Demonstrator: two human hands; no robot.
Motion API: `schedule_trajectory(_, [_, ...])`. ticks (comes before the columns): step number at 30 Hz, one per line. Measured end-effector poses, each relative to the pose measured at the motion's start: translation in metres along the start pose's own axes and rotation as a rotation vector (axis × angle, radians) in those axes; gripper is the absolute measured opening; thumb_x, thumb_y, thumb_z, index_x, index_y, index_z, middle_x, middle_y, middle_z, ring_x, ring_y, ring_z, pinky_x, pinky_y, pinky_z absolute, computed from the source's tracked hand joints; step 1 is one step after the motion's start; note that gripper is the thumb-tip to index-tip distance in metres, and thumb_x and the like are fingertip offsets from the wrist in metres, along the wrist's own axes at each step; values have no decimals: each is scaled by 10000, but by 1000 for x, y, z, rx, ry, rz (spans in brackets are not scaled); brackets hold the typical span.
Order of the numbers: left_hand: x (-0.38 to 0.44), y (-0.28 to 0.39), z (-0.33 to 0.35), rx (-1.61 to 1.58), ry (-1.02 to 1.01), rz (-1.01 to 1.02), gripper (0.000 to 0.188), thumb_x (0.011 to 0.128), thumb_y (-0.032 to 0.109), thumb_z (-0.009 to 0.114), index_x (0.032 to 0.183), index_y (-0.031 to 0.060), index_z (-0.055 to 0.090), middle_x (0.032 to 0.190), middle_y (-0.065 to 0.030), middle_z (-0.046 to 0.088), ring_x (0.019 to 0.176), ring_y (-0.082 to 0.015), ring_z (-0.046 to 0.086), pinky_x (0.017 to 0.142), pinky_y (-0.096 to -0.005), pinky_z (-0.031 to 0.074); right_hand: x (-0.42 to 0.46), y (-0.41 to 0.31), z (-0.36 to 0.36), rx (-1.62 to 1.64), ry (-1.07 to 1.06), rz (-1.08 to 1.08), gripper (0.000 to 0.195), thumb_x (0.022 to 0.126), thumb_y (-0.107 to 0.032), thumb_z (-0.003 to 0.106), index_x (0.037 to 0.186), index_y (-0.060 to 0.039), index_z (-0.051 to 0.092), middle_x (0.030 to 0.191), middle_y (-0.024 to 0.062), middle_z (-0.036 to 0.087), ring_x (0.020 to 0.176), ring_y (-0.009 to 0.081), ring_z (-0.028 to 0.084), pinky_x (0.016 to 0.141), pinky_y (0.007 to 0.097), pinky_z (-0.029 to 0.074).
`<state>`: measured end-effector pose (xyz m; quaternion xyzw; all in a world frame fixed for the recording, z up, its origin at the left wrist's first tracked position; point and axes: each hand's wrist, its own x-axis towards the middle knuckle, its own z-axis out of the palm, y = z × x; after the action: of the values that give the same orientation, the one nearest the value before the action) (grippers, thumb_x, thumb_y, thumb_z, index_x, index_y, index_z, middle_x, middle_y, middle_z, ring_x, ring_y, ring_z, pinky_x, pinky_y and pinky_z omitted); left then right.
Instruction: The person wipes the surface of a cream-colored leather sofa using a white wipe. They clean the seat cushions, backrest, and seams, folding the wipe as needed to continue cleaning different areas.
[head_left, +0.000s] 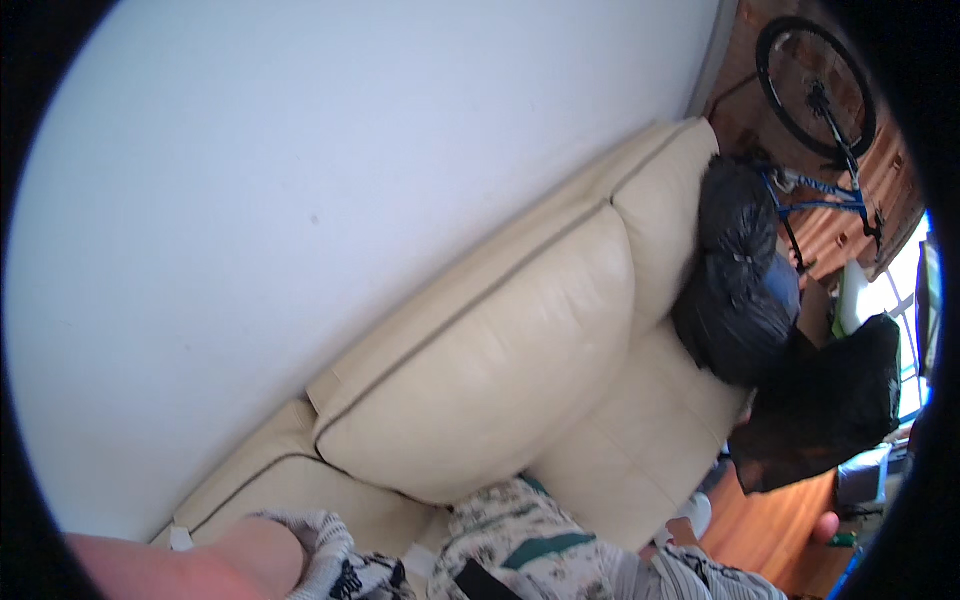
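Both my hands are out of view. A bare arm (217, 562) with a short grey knitted sleeve (322, 536) crosses the bottom left corner, its hand beyond the edge. Before me stretches a cream leather sofa (487, 360) with dark piping, seen tilted. Floral cloth (487, 517) with dark green parts lies against its seat at the bottom, and a black strap-like piece (484, 581) crosses it. To the right are striped cloth (697, 574) and a white shoe (700, 514) with a bare ankle above it.
A white wall (300, 187) rises behind the sofa. Tied black plastic bags (739, 300) rest at the sofa's far end, beside another large black bag (825, 412). A blue Giant bicycle (817, 187) stands beyond, near brown curtains (892, 180). Wooden floor (765, 525) shows at lower right.
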<state>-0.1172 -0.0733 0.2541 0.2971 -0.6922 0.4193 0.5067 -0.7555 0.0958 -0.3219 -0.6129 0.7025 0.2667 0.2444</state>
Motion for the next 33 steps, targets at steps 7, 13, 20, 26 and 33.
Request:
schedule_trajectory(7, [29, -18, -15, 157, -6, 7, 268, 831, 111, 543, 1076, 20, 485, 975, -143, 542, 857, -229, 516, 758, -364, 449, 105, -209, -295, 1432, 573, -230, 153, 861, -141, 518, 992, -64, 537, 734, 31, 546, 595, 115, 535, 486, 244, 429])
schedule_trajectory(13, [26, -41, -46, 292, 61, -48, 293, 827, 129, 560, 1086, 29, 467, 976, -142, 534, 850, -232, 508, 746, -367, 449, -114, -281, -671, 997, 1600, -809, 151, 899, -145, 452, 948, -40, 549, 888, 28, 524, 794, 115, 475, 689, 259, 394])
schedule_trajectory(20, [42, -52, -67, 417, 108, -28, 326, 821, 150, 579, 1098, 39, 447, 977, -141, 524, 841, -235, 499, 731, -370, 449, -116, -341, -858, 723, 1711, -577, 153, 894, -156, 456, 946, -49, 552, 891, 28, 534, 809, 122, 483, 712, 265, 390])
schedule_trajectory(26, [67, -56, -77, 505, 63, 31, 356, 817, 168, 595, 1108, 47, 430, 978, -139, 516, 834, -238, 491, 719, -373, 448, -68, -392, -900, 706, 1498, -462, 154, 891, -165, 460, 944, -56, 556, 893, 29, 542, 822, 128, 489, 732, 270, 387])
schedule_trajectory(33, [77, -56, -81, 533, 84, 62, 393, 811, 189, 615, 1119, 57, 410, 978, -138, 506, 825, -241, 482, 704, -377, 448, -53, -400, -904, 719, 1461, -435, 156, 887, -176, 464, 942, -64, 559, 896, 30, 552, 837, 135, 496, 755, 276, 383])
